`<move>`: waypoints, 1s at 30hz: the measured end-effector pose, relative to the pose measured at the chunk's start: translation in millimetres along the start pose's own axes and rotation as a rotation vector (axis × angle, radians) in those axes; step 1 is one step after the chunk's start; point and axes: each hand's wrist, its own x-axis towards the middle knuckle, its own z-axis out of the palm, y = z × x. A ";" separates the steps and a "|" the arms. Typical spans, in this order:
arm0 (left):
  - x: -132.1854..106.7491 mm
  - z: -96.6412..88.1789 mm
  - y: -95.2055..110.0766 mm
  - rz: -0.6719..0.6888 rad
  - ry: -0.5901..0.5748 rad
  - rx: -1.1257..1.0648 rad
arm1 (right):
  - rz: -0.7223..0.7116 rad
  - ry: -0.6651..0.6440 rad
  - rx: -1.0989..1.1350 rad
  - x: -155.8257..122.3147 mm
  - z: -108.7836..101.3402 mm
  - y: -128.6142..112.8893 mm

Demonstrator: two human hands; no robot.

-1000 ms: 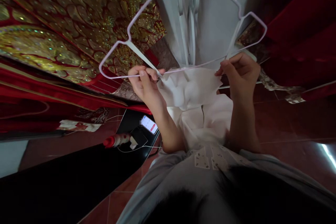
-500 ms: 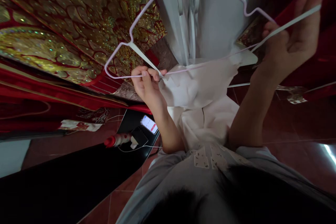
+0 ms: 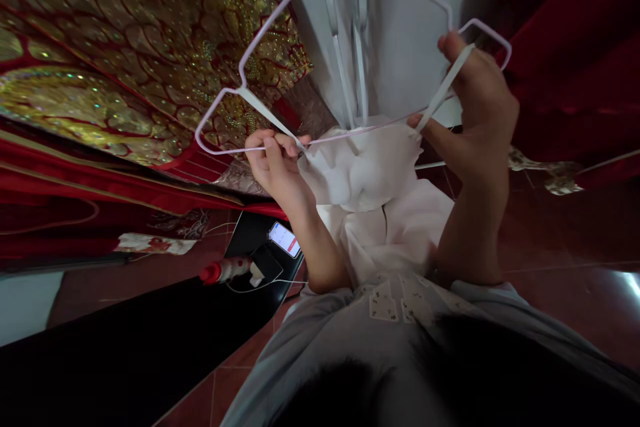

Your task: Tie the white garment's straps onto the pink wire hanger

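Observation:
A pale lilac clothes hanger (image 3: 285, 8) is held up in front of me. My left hand (image 3: 280, 167) is closed on the left part of its lower bar. One white strap (image 3: 267, 111) of a white garment (image 3: 357, 170) runs from the hanger's left notch down to my left fingers. With my right hand (image 3: 483, 113) I hold the other white strap (image 3: 445, 88), stretched between thumb and fingers at the right notch. The garment hangs below the bar, in front of my own white clothing (image 3: 400, 227).
Red and gold sequinned garments (image 3: 210, 47) hang at left, with dark red cloth (image 3: 575, 67) at right. A black table (image 3: 150, 347) holds a lit phone (image 3: 284, 239), a red-capped bottle (image 3: 225, 271) and a dark device with a white cable. Pale doors with metal handles (image 3: 363, 47) stand ahead.
My right hand has moved left and inward, bringing its strap from beyond the hanger's right end to the right notch. The hanger shifted slightly left; my left hand kept its hold.

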 end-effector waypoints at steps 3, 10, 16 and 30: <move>0.3 1.7 4.2 -0.013 0.032 0.022 | 0.080 -0.181 -0.073 2.7 10.4 6.3; -5.1 -4.6 1.9 -0.022 -0.023 -0.022 | 0.077 -0.188 -0.172 -8.6 36.0 -1.1; -3.5 -30.9 14.5 0.021 -0.178 0.342 | 0.077 -0.229 -0.177 -8.2 40.7 2.8; 28.3 -33.3 62.1 -0.274 -0.005 -0.264 | 0.075 -0.203 -0.152 -11.2 38.9 8.7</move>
